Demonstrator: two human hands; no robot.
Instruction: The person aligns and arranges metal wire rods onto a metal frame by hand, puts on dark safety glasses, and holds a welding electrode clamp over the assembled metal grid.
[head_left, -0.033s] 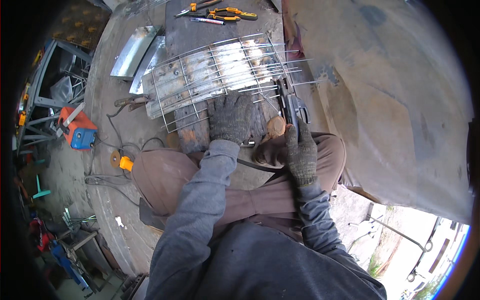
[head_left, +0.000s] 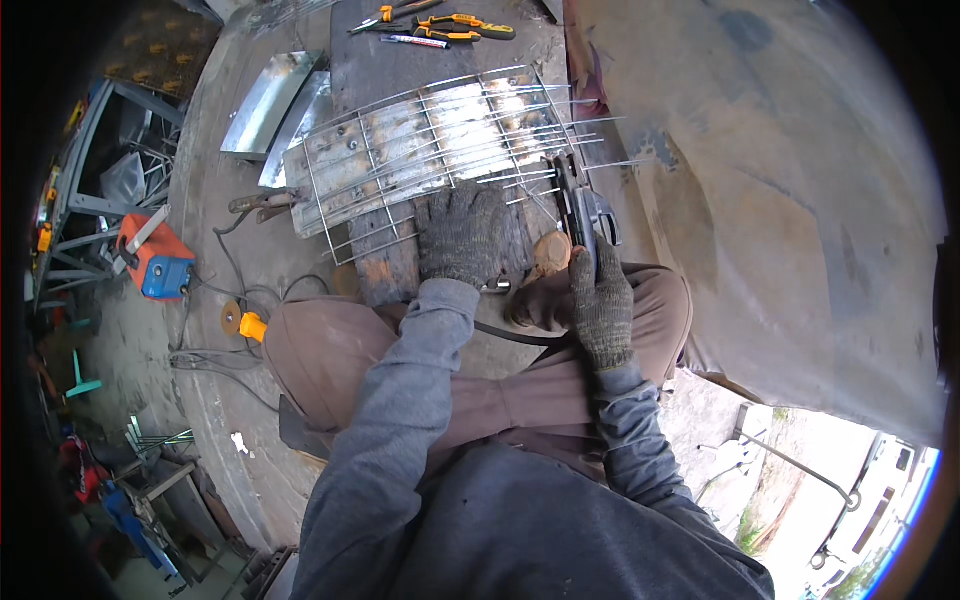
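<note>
My left hand (head_left: 462, 235), in a dark knitted glove, lies palm down with its fingers stretched out. Its fingertips rest at the near edge of a wire grid (head_left: 430, 113). The grid lies over a spotted metal sheet (head_left: 400, 165) on a dark wooden board (head_left: 375, 245). In its matching glove, my right hand (head_left: 601, 305) is closed round the handle of a black plier-like tool (head_left: 577, 205). A lever loop sticks out on the tool's right side. Its jaws reach the wire ends at the grid's right side; whether they grip a wire I cannot tell.
Orange-handled pliers (head_left: 470, 28) and a marker (head_left: 415, 42) lie at the far end. Bent metal pieces (head_left: 268, 105) sit left of the grid, near a clamp (head_left: 265, 204) with a cable. Further left stands an orange-and-blue machine (head_left: 158, 258). A brown sheet (head_left: 780, 200) fills the right.
</note>
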